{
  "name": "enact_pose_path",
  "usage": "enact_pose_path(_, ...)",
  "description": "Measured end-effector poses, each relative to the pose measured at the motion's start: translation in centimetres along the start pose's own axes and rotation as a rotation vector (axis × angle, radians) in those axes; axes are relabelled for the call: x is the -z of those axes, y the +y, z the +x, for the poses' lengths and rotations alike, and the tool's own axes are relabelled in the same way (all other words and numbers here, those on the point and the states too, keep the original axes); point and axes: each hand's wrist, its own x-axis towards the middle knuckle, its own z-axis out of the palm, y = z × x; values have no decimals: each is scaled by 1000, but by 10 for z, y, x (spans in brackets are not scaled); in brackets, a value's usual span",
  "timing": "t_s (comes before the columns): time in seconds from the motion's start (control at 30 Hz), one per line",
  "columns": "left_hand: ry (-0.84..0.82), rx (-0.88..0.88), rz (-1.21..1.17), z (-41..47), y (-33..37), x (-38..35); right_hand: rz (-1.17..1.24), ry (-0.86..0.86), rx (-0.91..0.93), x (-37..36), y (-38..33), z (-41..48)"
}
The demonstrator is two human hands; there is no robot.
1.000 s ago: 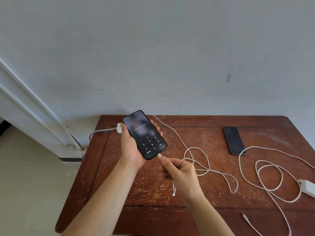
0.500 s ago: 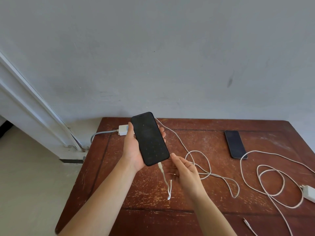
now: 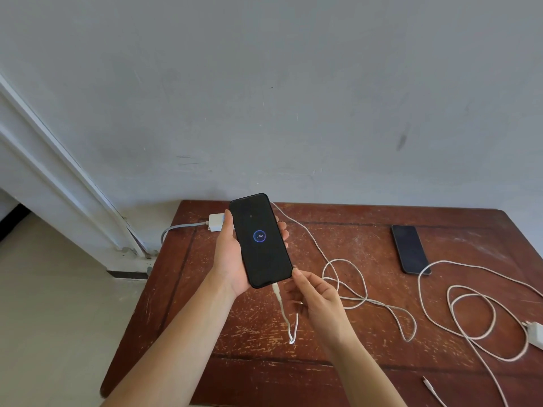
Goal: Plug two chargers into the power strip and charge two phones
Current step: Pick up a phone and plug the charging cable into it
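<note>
My left hand (image 3: 227, 259) holds a black phone (image 3: 260, 239) above the table, screen up, showing a round charging icon. A white cable (image 3: 282, 309) is plugged into the phone's bottom edge and loops away over the table toward the back. My right hand (image 3: 318, 301) hovers just below the phone's lower corner, fingers loosely apart, holding nothing. The white power strip (image 3: 216, 222) lies at the table's back left, mostly hidden behind my left hand. A second black phone (image 3: 410, 248) lies flat at the right. A second white charger (image 3: 536, 333) with its coiled cable (image 3: 473, 315) sits at the right edge.
The worn red-brown wooden table (image 3: 338, 374) stands against a grey wall. The second cable's loose plug end (image 3: 429, 386) lies near the front edge. A white door frame (image 3: 58, 177) and pale floor are to the left.
My right hand let go of the plug after pushing it into the phone. The keypad screen went dark, then a charging icon appeared. The phone was raised slightly.
</note>
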Motion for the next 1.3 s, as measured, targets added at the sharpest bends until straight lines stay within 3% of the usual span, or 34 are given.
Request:
enact_pose_path(0.57, -11, -27, 39, -6, -5, 6, -5, 7, 5, 5, 9, 0)
enact_pose_path(0.8, 209, -14, 185, -1, -8, 27, -81, 83, -174, 8, 45, 18)
enact_pose_path(0.9, 267, 12, 179, 0, -8, 43, -409, 175, -312, 7, 78, 28)
enact_pose_path(1.0, 329, 0, 158, 2, -5, 65, -656, 149, -392, 6, 108, 31)
enact_pose_path(1.13, 435, 16, 241, 5, 0, 94, -655, 53, -465, -3, 132, 33)
enact_pose_path(1.3, 534, 117, 393, 8, 5, 133, -500, 113, -431, -26, 147, 51)
